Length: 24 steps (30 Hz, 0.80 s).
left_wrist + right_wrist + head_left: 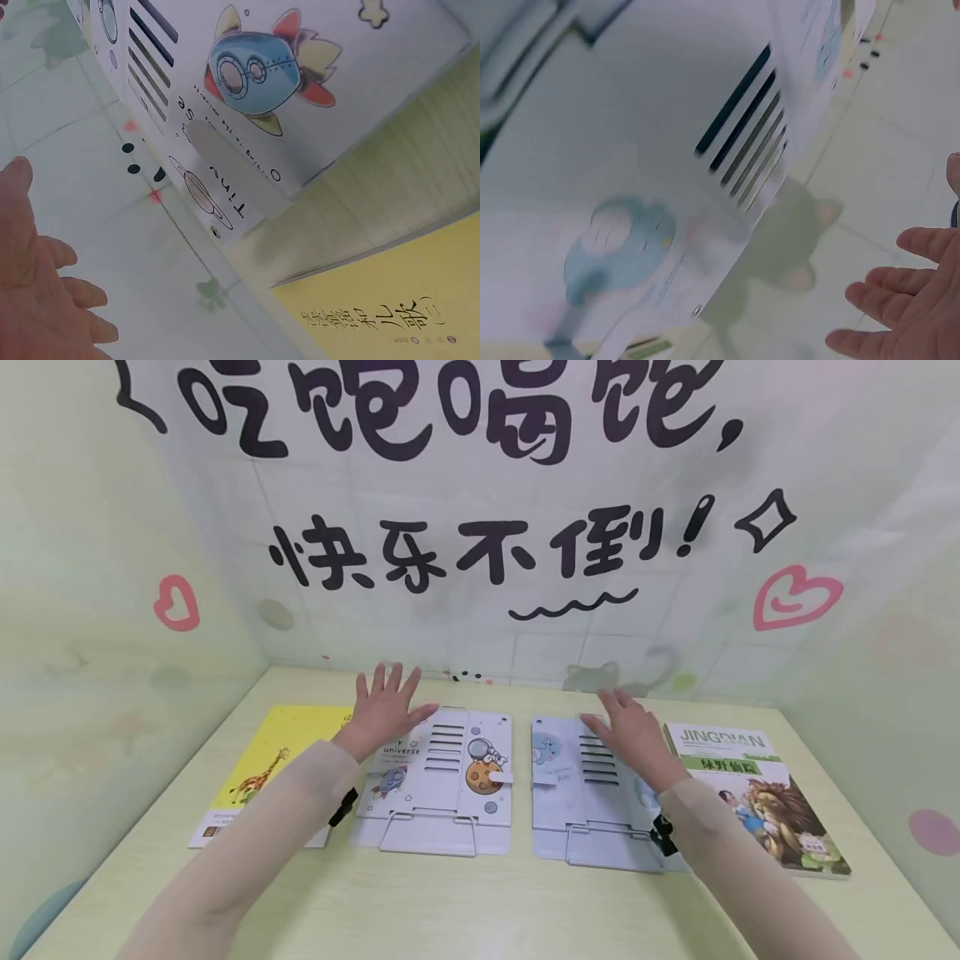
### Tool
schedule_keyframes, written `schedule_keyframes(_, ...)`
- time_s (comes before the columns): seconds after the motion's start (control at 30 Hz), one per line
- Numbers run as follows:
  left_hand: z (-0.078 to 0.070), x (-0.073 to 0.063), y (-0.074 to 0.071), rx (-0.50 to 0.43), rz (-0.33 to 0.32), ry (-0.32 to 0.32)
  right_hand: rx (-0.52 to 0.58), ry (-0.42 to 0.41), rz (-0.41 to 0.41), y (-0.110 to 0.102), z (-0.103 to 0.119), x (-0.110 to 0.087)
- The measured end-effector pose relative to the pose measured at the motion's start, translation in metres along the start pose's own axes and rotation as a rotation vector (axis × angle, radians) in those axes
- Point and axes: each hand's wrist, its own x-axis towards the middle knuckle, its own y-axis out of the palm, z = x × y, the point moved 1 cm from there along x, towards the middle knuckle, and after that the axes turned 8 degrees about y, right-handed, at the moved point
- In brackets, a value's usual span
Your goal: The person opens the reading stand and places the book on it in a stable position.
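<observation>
Two white metal book stands lie side by side on the table. My left hand (384,714) hovers with spread fingers over the upper left of the left book stand (450,793), which carries an astronaut, a rocket and slots. Over the upper part of the right book stand (558,810), printed with blue cartoon animals, my right hand (633,735) is held with its fingers extended. Neither hand holds anything. In the wrist views, the left hand (45,292) and right hand (907,300) show at the edge, apart from the stands.
A yellow book (258,768) with a giraffe lies left of the stands, partly under the left arm. On the right lies a book (780,810) with a lion cover, partly behind the right forearm. A printed wall (465,635) rises behind the table (420,910), with side walls.
</observation>
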Motion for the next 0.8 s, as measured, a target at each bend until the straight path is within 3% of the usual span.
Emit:
schedule_keyframes(0.3,0.003,-0.034,0.015,-0.16,0.033,0.074,0.118,-0.185,-0.015,0.028,0.053,-0.026)
schedule_keyframes(0.53,0.002,-0.058,0.026,-0.268,0.052,0.11,0.208,-0.266,0.166,0.05,0.095,-0.049)
schedule_keyframes(0.7,0.0,-0.072,0.029,-0.309,0.035,0.161,0.242,-0.353,0.265,0.067,0.11,-0.058)
schedule_keyframes(0.8,-0.002,-0.081,0.033,-0.352,0.083,0.186,0.238,-0.375,0.299,0.075,0.116,-0.061)
